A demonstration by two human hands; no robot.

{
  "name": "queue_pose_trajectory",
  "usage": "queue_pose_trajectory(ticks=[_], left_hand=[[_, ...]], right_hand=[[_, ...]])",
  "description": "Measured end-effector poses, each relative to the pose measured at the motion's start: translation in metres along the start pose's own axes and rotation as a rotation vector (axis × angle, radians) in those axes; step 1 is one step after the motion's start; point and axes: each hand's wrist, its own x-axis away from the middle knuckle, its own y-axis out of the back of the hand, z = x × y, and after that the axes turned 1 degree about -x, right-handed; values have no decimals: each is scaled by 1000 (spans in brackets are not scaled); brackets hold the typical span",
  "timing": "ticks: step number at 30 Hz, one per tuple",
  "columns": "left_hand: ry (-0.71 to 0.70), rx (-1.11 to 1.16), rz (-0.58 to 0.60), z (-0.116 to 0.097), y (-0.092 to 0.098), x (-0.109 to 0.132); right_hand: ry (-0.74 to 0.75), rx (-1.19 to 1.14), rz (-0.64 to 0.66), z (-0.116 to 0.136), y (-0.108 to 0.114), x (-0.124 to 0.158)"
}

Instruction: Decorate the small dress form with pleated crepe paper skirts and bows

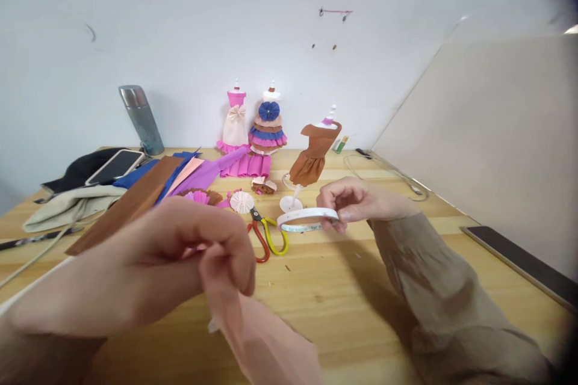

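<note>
My left hand (180,258) is closed on a strip of pale pink crepe paper (266,337), which hangs down toward the front of the table. Between the fingers and thumb of my right hand (352,201) is a white roll of tape (307,215), held above the table with its ring lying nearly flat. Just beyond the tape stands a small dress form in a brown paper dress (315,153). Scissors with one red and one yellow handle (268,240) lie between my hands, beside a cream pleated rosette (242,202).
Two more dressed mini forms, one pink and cream (235,123), one tiered (268,126), stand by the wall. Coloured paper sheets (135,198), a phone (116,167) and a flask (142,120) are left; a dark flat device (519,261) and cable (401,177) are right.
</note>
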Motion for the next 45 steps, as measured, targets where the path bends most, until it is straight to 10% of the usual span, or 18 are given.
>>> queue_pose_trajectory(ticks=[2, 11, 15, 21, 45], left_hand=[[17, 0, 142, 6, -9, -19], [16, 114, -98, 62, -25, -68], [-38, 98, -232, 65, -19, -68], [32, 198, -56, 67, -19, -74], [144, 288, -105, 73, -26, -80]], right_hand=[[39, 16, 7, 0, -2, -2], [70, 39, -105, -5, -4, -7], [16, 80, -100, 0, -11, -11], [1, 88, -112, 5, -18, -17], [-23, 513, -288, -1, -40, -34]])
